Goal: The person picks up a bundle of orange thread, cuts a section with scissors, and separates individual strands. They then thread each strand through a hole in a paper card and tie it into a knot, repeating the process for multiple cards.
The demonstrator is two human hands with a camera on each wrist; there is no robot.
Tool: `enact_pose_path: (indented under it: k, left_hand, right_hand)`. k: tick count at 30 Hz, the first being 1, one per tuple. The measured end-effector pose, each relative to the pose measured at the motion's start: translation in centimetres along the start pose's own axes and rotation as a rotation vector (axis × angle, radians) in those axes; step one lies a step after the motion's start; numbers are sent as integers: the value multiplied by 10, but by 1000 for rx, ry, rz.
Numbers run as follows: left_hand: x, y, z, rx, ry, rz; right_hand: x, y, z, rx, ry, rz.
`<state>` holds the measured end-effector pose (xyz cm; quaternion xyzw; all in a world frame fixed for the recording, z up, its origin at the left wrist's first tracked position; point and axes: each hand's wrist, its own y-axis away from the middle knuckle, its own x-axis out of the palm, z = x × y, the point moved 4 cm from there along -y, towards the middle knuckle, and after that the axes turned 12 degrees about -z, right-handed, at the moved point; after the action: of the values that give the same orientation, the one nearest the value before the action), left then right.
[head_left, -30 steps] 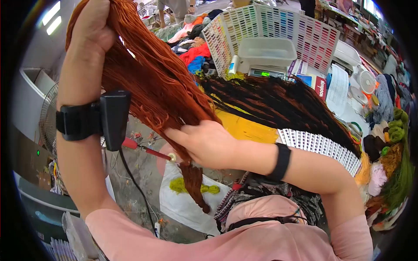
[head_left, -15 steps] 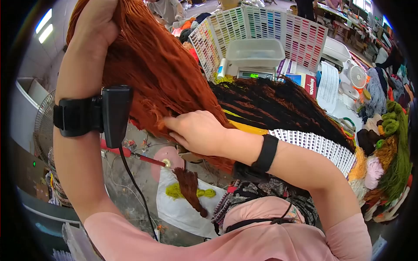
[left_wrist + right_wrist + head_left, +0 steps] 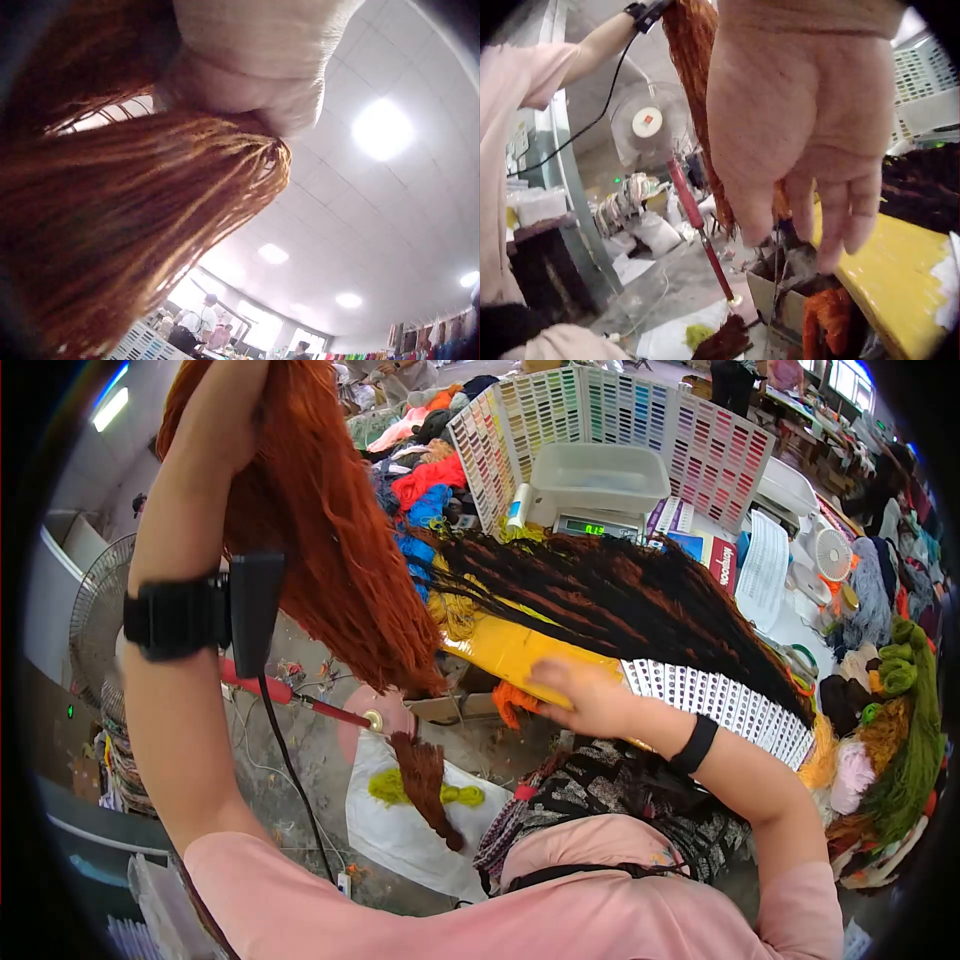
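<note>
A long rust-orange hank of yarn (image 3: pixel 330 530) hangs from the raised left hand (image 3: pixel 225 420), its loose ends down beside the table. In the left wrist view the left hand (image 3: pixel 255 67) grips the looped top of the yarn (image 3: pixel 135 195); its fingertips are hidden. Over the yellow table edge (image 3: pixel 500 640) is the right hand (image 3: pixel 585 695), holding nothing. Seen from the right wrist, that hand (image 3: pixel 799 135) has its fingers extended and relaxed, with the hanging yarn (image 3: pixel 694 82) behind it. Black-and-brown yarn (image 3: pixel 620 580) lies spread across the table.
A colour chart (image 3: pixel 620 410) stands behind a plastic tub (image 3: pixel 600 478) on a scale. Beside the hanging yarn, a red pole (image 3: pixel 320 705) slants near a fan (image 3: pixel 100 630). Dark brown yarn (image 3: pixel 425 785) hangs over a white sheet (image 3: pixel 375 840). Coloured hanks (image 3: pixel 910 730) are at right.
The right hand has come away from the rust-orange yarn and moved right, over the table edge. The yarn now hangs free from the left hand, which stays raised.
</note>
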<state>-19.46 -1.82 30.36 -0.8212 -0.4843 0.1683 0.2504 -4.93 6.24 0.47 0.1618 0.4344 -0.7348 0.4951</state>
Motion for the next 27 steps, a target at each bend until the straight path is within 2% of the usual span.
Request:
enact_pose_path:
  k: [1, 3, 5, 7, 8, 9, 10, 11, 12, 13, 14, 15, 16, 17, 18, 20, 21, 22, 24, 26, 27]
  left_hand:
    - [-2, 7, 8, 7, -53, 126]
    - [3, 24, 29, 30, -138, 402]
    - [20, 64, 38, 742, -685, 672]
    - [37, 98, 67, 847, -762, 778]
    - [46, 106, 78, 751, -674, 836]
    - [50, 112, 97, 507, -409, 883]
    - [46, 118, 117, 143, -121, 854]
    - [43, 134, 138, -190, 263, 695]
    - [40, 151, 154, -462, 495, 570]
    - [44, 158, 179, -609, 702, 609]
    - [43, 173, 199, -932, 892, 515]
    - [45, 177, 227, -1039, 1066, 510]
    - [47, 181, 243, -1330, 1385, 398]
    - [53, 180, 238, -1332, 1612, 540]
    - [56, 179, 233, -1325, 1835, 677]
    - [58, 176, 199, -1311, 1711, 373]
    - [56, 180, 188, -1274, 1726, 318]
    - [58, 188, 191, -1328, 1597, 294]
    - [57, 207, 198, -1415, 1332, 241]
    - [74, 232, 183, -1470, 905, 241]
    - [84, 245, 183, -1517, 794, 239]
  right_hand:
    - [-14, -13, 4, -87, -14, -241]
    - [-46, -39, 21, -125, -108, -449]
    - [-56, -54, 35, -8, -442, -445]
    - [-41, -52, 44, 17, -574, -380]
    - [-24, -42, 46, 29, -609, -315]
    - [-4, -33, 44, 73, -647, -254]
    - [11, -22, 36, 298, -706, -139]
    - [27, -13, 28, 362, -793, -200]
    - [27, -5, 29, 349, -769, -232]
    - [26, 2, 26, 310, -706, -278]
    - [28, 10, 23, 277, -650, -307]
    - [36, 20, 16, 272, -579, -285]
    - [40, 29, 9, 271, -510, -253]
    - [31, 37, 14, 241, -461, -172]
    - [22, 48, 18, 250, -530, -55]
    - [29, 86, -10, 104, -323, -143]
    - [27, 105, -24, 191, -384, -101]
    - [22, 123, -33, 276, -447, -59]
    - [10, 156, -53, 595, -584, -15]
    - [-17, 169, -54, 686, -618, -149]
    - [-28, 173, -56, 733, -637, -217]
